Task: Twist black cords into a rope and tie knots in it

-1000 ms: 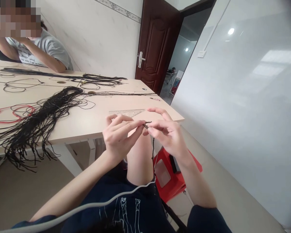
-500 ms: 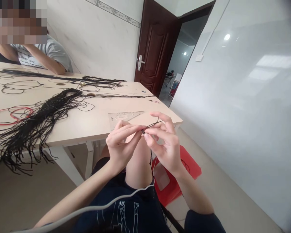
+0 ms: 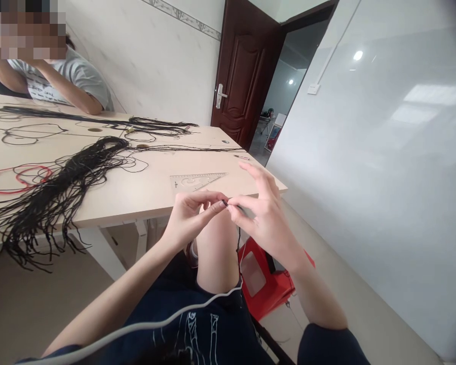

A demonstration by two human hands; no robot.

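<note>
Over my knee, just off the table's front edge, my left hand [image 3: 193, 210] pinches a thin black cord [image 3: 224, 202] between thumb and forefinger. My right hand [image 3: 264, 213] meets it fingertip to fingertip, with thumb and forefinger closed on the same cord and the other fingers raised. Most of the cord is hidden by the fingers. A dark knotted length [image 3: 238, 241] hangs below, beside my leg. On the table just beyond my left hand lies a clear set square [image 3: 195, 181].
A big bundle of black cords [image 3: 76, 175] droops over the table edge [image 3: 110, 215] at left, by a red cord [image 3: 32, 175]. More black cords [image 3: 155, 124] lie farther back. A co-worker [image 3: 72, 81] sits across. A red stool [image 3: 266, 299] stands at lower right; a white cable [image 3: 155, 323] crosses my lap.
My right hand has turned, its outer fingers lifting higher and its wrist shifting right. The loop of cord once visible above its fingers no longer shows. My left fingers have curled in closer.
</note>
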